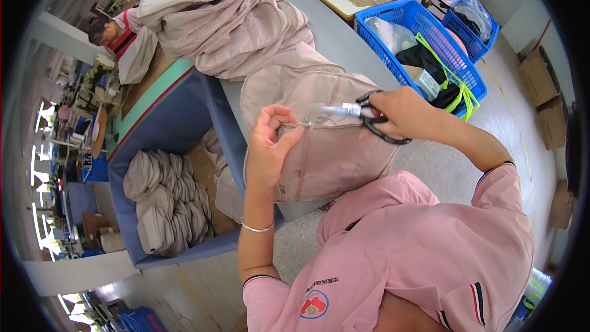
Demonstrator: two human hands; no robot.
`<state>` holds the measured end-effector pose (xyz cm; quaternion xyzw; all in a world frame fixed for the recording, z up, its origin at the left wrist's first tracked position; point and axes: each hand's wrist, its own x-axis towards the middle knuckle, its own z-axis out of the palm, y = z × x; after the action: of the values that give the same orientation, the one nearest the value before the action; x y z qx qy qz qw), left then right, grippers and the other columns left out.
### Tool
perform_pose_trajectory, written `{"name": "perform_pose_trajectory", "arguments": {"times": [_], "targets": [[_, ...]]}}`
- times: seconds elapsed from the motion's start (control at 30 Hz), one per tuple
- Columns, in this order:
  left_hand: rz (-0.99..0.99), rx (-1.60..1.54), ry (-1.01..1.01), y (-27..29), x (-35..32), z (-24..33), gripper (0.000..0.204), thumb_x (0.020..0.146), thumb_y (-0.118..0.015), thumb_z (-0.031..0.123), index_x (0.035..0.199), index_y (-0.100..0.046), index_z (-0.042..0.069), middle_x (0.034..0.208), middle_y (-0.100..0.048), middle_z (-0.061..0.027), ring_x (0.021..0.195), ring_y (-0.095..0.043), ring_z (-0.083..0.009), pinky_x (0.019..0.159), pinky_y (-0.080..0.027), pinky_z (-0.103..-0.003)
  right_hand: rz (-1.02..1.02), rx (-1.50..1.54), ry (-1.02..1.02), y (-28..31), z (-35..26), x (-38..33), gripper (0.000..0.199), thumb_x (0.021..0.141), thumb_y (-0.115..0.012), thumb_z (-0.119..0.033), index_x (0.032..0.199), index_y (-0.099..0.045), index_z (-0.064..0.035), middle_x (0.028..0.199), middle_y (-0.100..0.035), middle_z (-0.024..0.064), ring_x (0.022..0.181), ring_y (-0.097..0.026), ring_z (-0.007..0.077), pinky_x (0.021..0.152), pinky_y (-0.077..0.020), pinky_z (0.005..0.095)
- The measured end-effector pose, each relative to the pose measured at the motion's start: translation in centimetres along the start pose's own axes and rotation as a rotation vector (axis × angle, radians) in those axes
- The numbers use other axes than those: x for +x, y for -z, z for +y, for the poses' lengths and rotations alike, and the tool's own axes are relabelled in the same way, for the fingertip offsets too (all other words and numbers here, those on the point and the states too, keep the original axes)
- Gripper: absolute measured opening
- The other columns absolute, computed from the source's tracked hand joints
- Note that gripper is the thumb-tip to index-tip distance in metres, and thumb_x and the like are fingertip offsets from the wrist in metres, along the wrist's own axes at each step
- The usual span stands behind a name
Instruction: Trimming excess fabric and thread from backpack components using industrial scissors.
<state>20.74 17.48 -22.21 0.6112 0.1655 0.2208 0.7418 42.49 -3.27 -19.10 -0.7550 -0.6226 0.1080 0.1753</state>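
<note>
A beige sewn fabric piece (335, 157) with dark edging and a zipper line across it lies at the table's edge in front of me. My left hand (269, 141) pinches the fabric at the zipper seam, beside a small metal zipper pull (307, 122). Black-handled scissors (386, 136) are in my right hand (409, 114), its fingers through the loops. Their blades point left, just above the zipper and near my left fingertips. Motion blurs the blade tips, so I cannot tell whether they touch anything.
More beige pieces (215, 21) are heaped on the grey table (329, 27). To the left, a blue fabric-sided bin (184, 260) holds folded beige pieces (166, 209). A blue plastic basket (476, 80) stands at the right. Another person (120, 37) works at the far left.
</note>
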Motion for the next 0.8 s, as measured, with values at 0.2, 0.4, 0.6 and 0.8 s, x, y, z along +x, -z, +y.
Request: {"name": "perform_pose_trajectory", "arguments": {"times": [0.2, 0.4, 0.6, 0.8], "targets": [[0.088, 0.565, -0.093, 2.5, 1.8, -1.3, 0.021, 0.087, -0.076, 0.019, 0.098, -0.072, 0.001, 0.092, -0.07, -0.006, 0.085, -0.061, -0.0136, 0.084, -0.047, -0.028, 0.064, 0.094, -0.169, -1.7, 5.9, -0.1, 0.057, 0.085, -0.076, -0.052, 0.081, -0.056, 0.0008, 0.066, -0.054, 0.0197, 0.061, -0.055, 0.0382, 0.057, -0.0414, 0.0427], [0.301, 0.864, 0.017, 5.0, 5.9, -6.4, 0.025, 0.089, -0.074, 0.026, 0.087, -0.073, 0.0, 0.084, -0.071, -0.0092, 0.079, -0.062, -0.0196, 0.08, -0.047, -0.032, 0.226, 0.225, -0.157, -7.0, 9.6, -1.0, 0.053, 0.085, -0.078, -0.045, 0.082, -0.054, 0.0013, 0.068, -0.053, 0.0174, 0.063, -0.054, 0.0317, 0.06, -0.041, 0.0423], [0.739, 0.3, -0.077, 8.4, 8.9, -12.2, 0.038, 0.097, -0.066, 0.035, 0.083, -0.071, 0.0, 0.081, -0.067, -0.0047, 0.08, -0.059, -0.0144, 0.08, -0.044, -0.032, 0.16, 0.555, -0.365, -10.3, 10.0, -1.2, 0.048, 0.089, -0.075, -0.045, 0.081, -0.06, 0.0003, 0.067, -0.057, 0.014, 0.062, -0.052, 0.0238, 0.058, -0.0403, 0.0394], [1.008, 0.061, -0.205, 5.3, 3.4, -10.5, 0.041, 0.101, -0.06, 0.039, 0.089, -0.067, 0.0, 0.085, -0.063, -0.0032, 0.088, -0.056, -0.0135, 0.085, -0.045, -0.034, 0.136, 0.675, -0.557, -10.2, 11.4, -1.4, 0.042, 0.089, -0.076, -0.041, 0.085, -0.06, -0.0023, 0.068, -0.062, 0.0072, 0.064, -0.061, 0.0159, 0.059, -0.0462, 0.0327]]}}
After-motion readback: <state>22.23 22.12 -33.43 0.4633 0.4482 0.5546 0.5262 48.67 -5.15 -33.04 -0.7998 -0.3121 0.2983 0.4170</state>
